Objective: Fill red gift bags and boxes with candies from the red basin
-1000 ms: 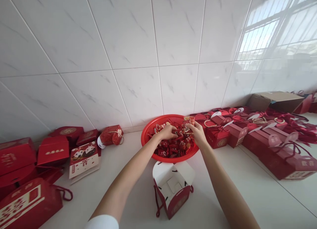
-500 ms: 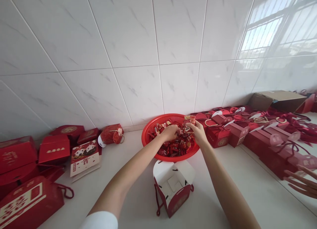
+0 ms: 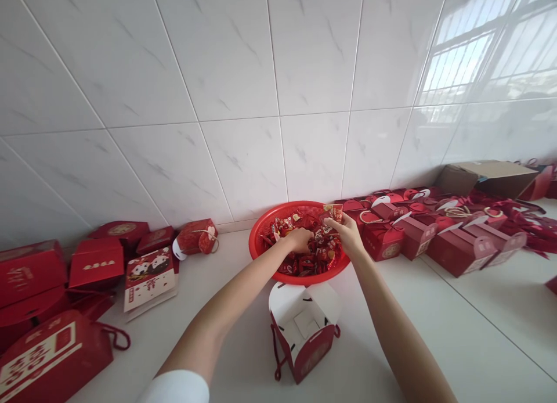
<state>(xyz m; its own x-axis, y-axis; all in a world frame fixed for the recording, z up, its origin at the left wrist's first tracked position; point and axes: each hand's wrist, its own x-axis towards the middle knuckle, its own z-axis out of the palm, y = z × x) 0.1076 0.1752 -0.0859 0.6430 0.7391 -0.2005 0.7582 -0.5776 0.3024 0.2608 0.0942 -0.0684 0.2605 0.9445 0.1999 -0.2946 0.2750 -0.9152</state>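
A red plastic basket full of red-wrapped candies stands against the wall. My left hand reaches into the candies with its fingers curled down; the fingertips are hidden among the wrappers. Over the basket's right side, my right hand pinches red and gold packets. An open red box with a white inside sits in front of the basket, its flaps spread and dark red cords hanging at its sides.
Red gift boxes and a panda-printed card bag lie at the left. Rows of closed red boxes line the right side, with a cardboard box behind them. A white tiled wall rises behind.
My left hand has dipped slightly lower among the candies. At the right edge, another person's hand has gone from view, and a red box near it is no longer in the row.
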